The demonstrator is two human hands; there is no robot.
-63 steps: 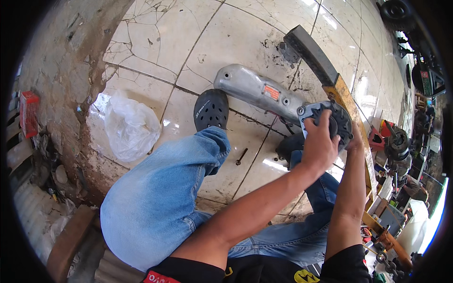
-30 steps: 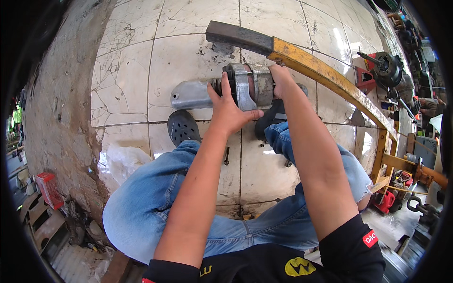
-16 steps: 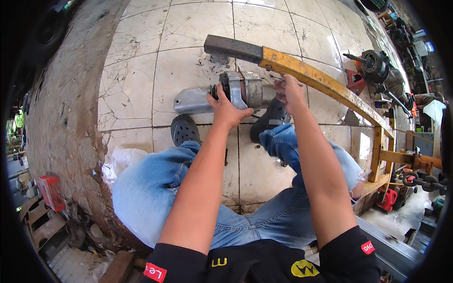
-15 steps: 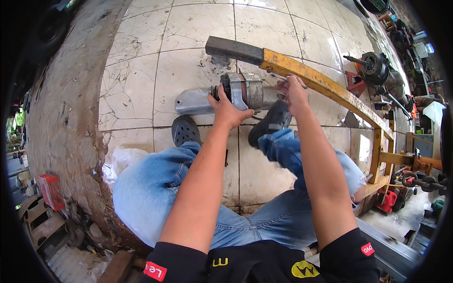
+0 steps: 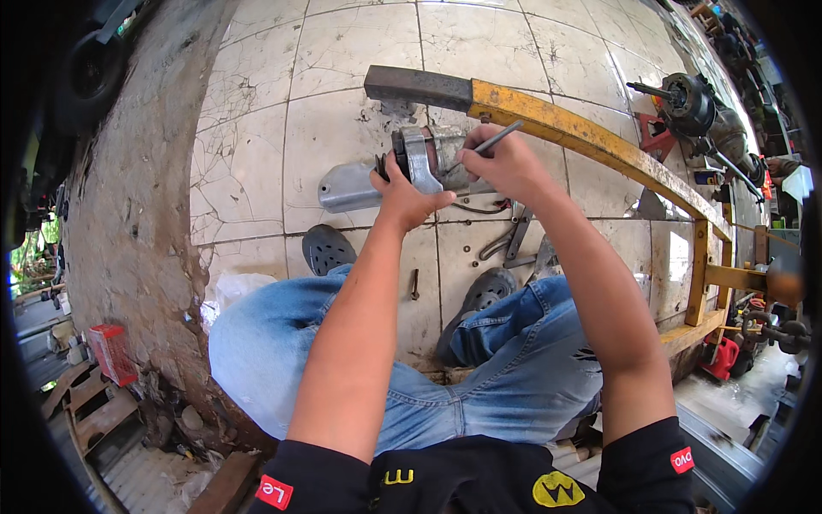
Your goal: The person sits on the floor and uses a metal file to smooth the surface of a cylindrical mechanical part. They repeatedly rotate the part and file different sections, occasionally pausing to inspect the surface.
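Note:
An alternator [image 5: 419, 160] lies on its side on the tiles, its pulley end to the left. Around that end my left hand [image 5: 406, 202] is closed, thumb stretched along the near side of the housing. Over the right part of the alternator my right hand [image 5: 507, 170] grips a thin grey metal rod [image 5: 507, 134]. The rod slants down to the left, its lower tip close to the seam between the housing halves; I cannot tell whether it touches. A grey metal piece with a rounded end [image 5: 347, 188] lies under or behind the alternator on the left.
Pliers [image 5: 516, 236], small nuts and a short cable lie by my right shoe [image 5: 490, 291]. A bolt [image 5: 415, 284] rests between my feet. Just beyond the alternator, a yellow hoist arm [image 5: 582, 131] crosses. An axle-like part [image 5: 689, 103] stands at the right.
My right hand has moved left onto the alternator, bringing the rod's tip near the seam. My right foot has drawn back toward me, uncovering the pliers and nuts. My left hand stays on the alternator.

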